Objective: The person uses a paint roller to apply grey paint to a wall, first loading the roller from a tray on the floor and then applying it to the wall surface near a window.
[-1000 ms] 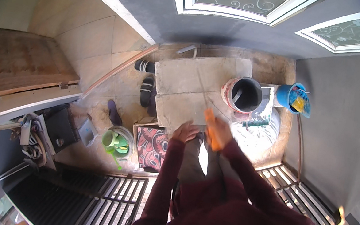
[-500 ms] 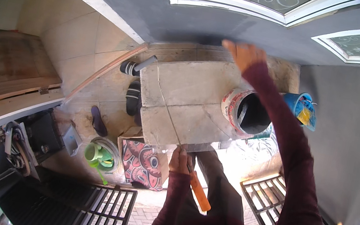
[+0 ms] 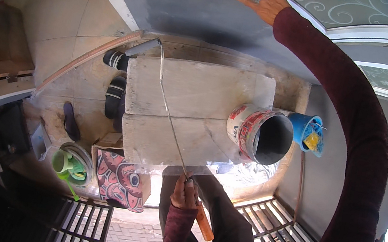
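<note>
My left hand (image 3: 184, 195) is closed on a paint roller, around where its orange handle (image 3: 204, 223) meets the long thin rod. The rod slants up across the tiled slab to the grey roller sleeve (image 3: 142, 47), just past the slab's far left corner. My right hand (image 3: 270, 7) is stretched far out to the grey wall, just under the white window frame (image 3: 318, 23). Its index finger points left along the wall; the other fingers are partly hidden, and nothing shows in the hand. Whether the fingertip touches the wall, I cannot tell.
A paint bucket (image 3: 266, 135) lies tipped on the slab (image 3: 184, 88), dark inside. Beside it stands a blue pail (image 3: 303, 129) with a yellow item. Sandals (image 3: 115, 92) lie left of the slab. Nearer are a green watering can (image 3: 62, 163), a patterned box (image 3: 117, 180) and metal grilles (image 3: 83, 228).
My right hand has moved up and away, from above the slab's far edge to the wall under the window. The left hand still holds the roller. The whole view has shifted.
</note>
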`<state>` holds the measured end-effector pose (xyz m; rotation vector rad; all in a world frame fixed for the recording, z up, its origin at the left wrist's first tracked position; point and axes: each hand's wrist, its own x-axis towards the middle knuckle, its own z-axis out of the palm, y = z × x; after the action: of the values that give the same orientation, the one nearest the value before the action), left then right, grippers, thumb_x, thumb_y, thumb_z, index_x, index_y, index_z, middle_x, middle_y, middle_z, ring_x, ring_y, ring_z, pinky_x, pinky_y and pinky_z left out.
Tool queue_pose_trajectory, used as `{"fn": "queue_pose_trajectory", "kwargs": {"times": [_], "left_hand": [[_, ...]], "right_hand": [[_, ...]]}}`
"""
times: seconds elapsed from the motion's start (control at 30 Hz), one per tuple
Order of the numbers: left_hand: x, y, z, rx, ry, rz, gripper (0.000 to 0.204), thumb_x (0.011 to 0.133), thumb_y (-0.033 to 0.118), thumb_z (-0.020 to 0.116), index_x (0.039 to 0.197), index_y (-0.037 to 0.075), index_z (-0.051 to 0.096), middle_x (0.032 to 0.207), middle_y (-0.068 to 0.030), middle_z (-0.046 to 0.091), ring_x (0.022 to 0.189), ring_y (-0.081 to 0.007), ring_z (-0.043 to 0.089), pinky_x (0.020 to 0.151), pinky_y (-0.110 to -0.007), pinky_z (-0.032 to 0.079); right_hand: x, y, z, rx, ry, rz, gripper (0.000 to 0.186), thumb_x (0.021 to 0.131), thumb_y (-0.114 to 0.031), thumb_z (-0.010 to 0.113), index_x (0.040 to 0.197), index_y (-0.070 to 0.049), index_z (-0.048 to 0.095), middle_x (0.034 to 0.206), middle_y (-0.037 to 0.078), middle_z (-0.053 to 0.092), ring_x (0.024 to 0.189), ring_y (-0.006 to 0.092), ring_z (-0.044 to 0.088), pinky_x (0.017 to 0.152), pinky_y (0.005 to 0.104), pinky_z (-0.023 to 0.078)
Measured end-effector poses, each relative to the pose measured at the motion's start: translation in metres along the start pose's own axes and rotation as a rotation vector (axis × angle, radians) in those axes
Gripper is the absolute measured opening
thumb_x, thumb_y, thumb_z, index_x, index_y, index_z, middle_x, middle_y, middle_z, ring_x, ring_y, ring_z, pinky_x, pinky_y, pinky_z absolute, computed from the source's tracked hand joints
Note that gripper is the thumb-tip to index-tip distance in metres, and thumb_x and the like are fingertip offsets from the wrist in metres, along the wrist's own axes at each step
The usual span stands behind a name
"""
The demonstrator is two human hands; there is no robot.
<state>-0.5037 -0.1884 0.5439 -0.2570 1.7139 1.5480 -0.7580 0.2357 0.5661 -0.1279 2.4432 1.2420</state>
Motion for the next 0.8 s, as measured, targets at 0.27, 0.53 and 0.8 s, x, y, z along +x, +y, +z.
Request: {"fn": "queue_pose_trajectory", "kwargs": {"times": [0.27,0.53,0.8], "left_hand": [[0.002,0.001,0.004,0.029,0.012,0.093,0.026,0.092,0.015,0.038,0.114,0.005,0.048,0.051,-0.0004,0.042,0.038,-0.0064,0.04,0.036,-0.02,0.036],[0.001,0.005,0.01,-0.016,0.062,0.05,0.029,0.089,0.009,0.035,0.112,-0.004,0.049,0.054,0.0,0.04,0.039,-0.0059,0.036,0.035,-0.021,0.031],[-0.002,-0.016,0.009,-0.043,0.053,0.03,0.028,0.09,0.012,0.039,0.115,0.004,0.05,0.051,0.0,0.046,0.041,-0.0053,0.042,0.036,-0.02,0.034]], "right_hand": [[0.025,-0.002,0.029,-0.104,0.097,0.014,0.08,0.085,-0.004,0.046,0.139,-0.029,-0.008,0.092,0.012,0.064,0.06,0.0174,0.062,0.054,0.031,0.051],[0.013,-0.008,0.03,-0.111,-0.046,0.09,0.078,0.086,-0.01,0.045,0.139,-0.026,-0.009,0.077,0.008,0.065,0.047,0.0159,0.057,0.044,0.0293,0.045],[-0.018,0.002,0.064,-0.12,-0.19,0.073,0.083,0.082,-0.015,0.053,0.14,-0.02,-0.005,0.054,0.001,0.055,0.039,0.0141,0.049,0.035,0.0285,0.038]]}}
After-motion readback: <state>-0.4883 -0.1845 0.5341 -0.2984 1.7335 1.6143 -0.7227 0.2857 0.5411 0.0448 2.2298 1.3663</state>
